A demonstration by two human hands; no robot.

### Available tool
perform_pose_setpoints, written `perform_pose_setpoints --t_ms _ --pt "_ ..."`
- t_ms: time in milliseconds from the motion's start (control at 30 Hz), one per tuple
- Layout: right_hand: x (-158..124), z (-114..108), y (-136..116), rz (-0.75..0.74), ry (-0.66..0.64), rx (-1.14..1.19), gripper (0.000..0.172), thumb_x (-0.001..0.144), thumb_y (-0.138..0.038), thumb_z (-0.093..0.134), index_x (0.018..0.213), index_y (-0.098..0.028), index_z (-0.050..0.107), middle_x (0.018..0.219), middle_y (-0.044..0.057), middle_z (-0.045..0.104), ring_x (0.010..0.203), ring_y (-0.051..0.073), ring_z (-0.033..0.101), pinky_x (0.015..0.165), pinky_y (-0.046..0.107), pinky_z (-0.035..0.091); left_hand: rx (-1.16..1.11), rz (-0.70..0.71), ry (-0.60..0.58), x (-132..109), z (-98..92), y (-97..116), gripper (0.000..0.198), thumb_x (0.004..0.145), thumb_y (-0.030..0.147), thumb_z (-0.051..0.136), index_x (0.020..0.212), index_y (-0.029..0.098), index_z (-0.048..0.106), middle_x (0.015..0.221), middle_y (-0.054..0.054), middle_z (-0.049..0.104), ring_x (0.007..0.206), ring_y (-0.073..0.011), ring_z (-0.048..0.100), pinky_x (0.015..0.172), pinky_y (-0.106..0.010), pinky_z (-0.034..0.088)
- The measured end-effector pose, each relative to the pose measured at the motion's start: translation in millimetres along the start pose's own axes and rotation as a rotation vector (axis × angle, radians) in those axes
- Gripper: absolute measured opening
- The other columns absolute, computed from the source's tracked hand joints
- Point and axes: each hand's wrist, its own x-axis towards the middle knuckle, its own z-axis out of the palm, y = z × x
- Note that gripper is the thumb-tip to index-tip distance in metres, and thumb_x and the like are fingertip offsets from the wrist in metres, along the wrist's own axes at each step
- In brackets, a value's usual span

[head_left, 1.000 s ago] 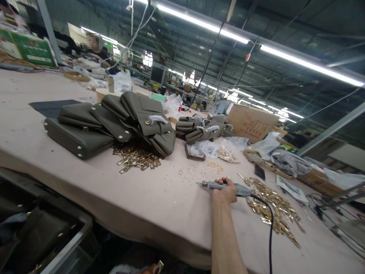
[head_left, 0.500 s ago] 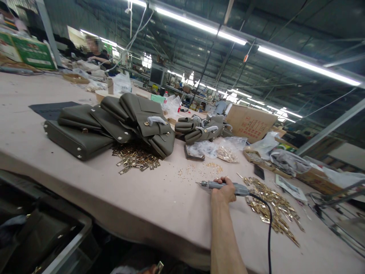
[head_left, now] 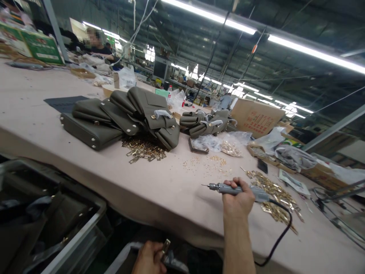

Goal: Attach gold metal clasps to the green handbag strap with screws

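Note:
My right hand [head_left: 238, 199] is closed round a grey electric screwdriver [head_left: 228, 188], held level just above the pink table [head_left: 159, 182] with its tip pointing left and its black cord [head_left: 278, 234] trailing off the front edge. My left hand [head_left: 148, 258] is low at the bottom of the view, below the table edge, pinching a small gold metal fitting [head_left: 165, 246]. A heap of gold metal fittings [head_left: 273, 196] lies just right of the screwdriver. Small gold screws [head_left: 216, 161] are scattered beyond it.
Several olive-grey leather handbags [head_left: 122, 116] lie stacked at mid-left with gold fittings [head_left: 144, 148] in front; more bags [head_left: 203, 123] sit behind. Plastic bags [head_left: 219, 142], cardboard boxes [head_left: 256, 118] and cloth crowd the right. A grey bin [head_left: 51, 224] stands below left. A person [head_left: 97, 43] works far back.
My right hand has drawn the screwdriver back toward me, off the table. My left hand has risen into view holding the gold fitting. The view has tipped down slightly.

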Motion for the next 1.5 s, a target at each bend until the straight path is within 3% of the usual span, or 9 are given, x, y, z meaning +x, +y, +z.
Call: perform_pose_setpoints --t_ms 100,200,333,433,567,900,1500 --pt "-49.1 -19.9 -12.4 0.028 -0.094 -0.064 0.015 0.071 -0.007 0.065 0.075 -0.015 0.052 0.076 -0.004 0.048 0.051 0.004 0.04 0.053 0.021 0.047 -0.134 -0.016 -0.049 -14.2 -1.1 6.4 0.031 0.088 0.017 0.043 0.09 0.004 0.071 0.06 -0.01 0.07 0.053 -0.0199 0.068 0.052 -0.026 0.051" --pt "-97.4 -45.5 -9.8 0.059 -0.101 -0.154 0.014 0.073 -0.009 0.065 0.074 -0.015 0.052 0.076 -0.003 0.048 0.053 0.005 0.04 0.053 0.021 0.046 -0.273 -0.081 -0.091 -24.8 -7.8 16.5 0.03 0.085 0.013 0.045 0.094 0.002 0.071 0.061 -0.01 0.071 0.057 -0.0204 0.07 0.055 -0.027 0.055" --pt "-147.0 -81.0 15.2 0.108 -0.02 -0.257 0.014 0.073 -0.011 0.068 0.078 -0.017 0.055 0.074 -0.002 0.05 0.053 0.007 0.042 0.055 0.024 0.047 -0.342 -0.099 -0.108 -31.4 -13.7 21.1 0.03 0.083 0.011 0.048 0.098 0.001 0.072 0.071 -0.012 0.073 0.061 -0.0204 0.072 0.055 -0.027 0.057" --pt "-166.1 -100.5 38.2 0.104 0.01 -0.327 0.016 0.073 -0.015 0.072 0.08 -0.017 0.058 0.073 -0.003 0.053 0.053 0.007 0.044 0.057 0.025 0.048 -0.348 -0.097 -0.127 -32.9 -12.8 19.5 0.031 0.082 0.011 0.049 0.098 0.002 0.073 0.074 -0.013 0.074 0.062 -0.0209 0.073 0.056 -0.027 0.059" --pt "-173.7 -109.7 56.6 0.082 0.042 -0.39 0.017 0.073 -0.022 0.076 0.08 -0.016 0.061 0.07 -0.004 0.054 0.051 0.007 0.045 0.056 0.026 0.048 -0.342 -0.093 -0.12 -30.9 -9.7 16.1 0.033 0.083 0.011 0.049 0.102 0.003 0.074 0.072 -0.013 0.074 0.064 -0.0228 0.074 0.057 -0.029 0.06" --pt "-177.4 -106.4 70.7 0.041 0.072 -0.417 0.017 0.069 -0.021 0.077 0.075 -0.015 0.061 0.065 -0.004 0.055 0.049 0.008 0.046 0.054 0.026 0.047 -0.283 -0.099 -0.121 -34.1 -10.8 17.8 0.037 0.088 0.008 0.047 0.114 0.003 0.072 0.069 -0.014 0.075 0.063 -0.0237 0.074 0.06 -0.032 0.062" --pt "-180.9 -105.1 77.8 -0.013 0.046 -0.484 0.018 0.075 -0.023 0.076 0.076 -0.016 0.059 0.066 -0.005 0.053 0.049 0.008 0.047 0.052 0.027 0.048 -0.286 -0.104 -0.123 -34.3 -12.2 17.2 0.04 0.086 0.004 0.043 0.113 0.002 0.072 0.07 -0.015 0.075 0.064 -0.0238 0.075 0.061 -0.032 0.062"
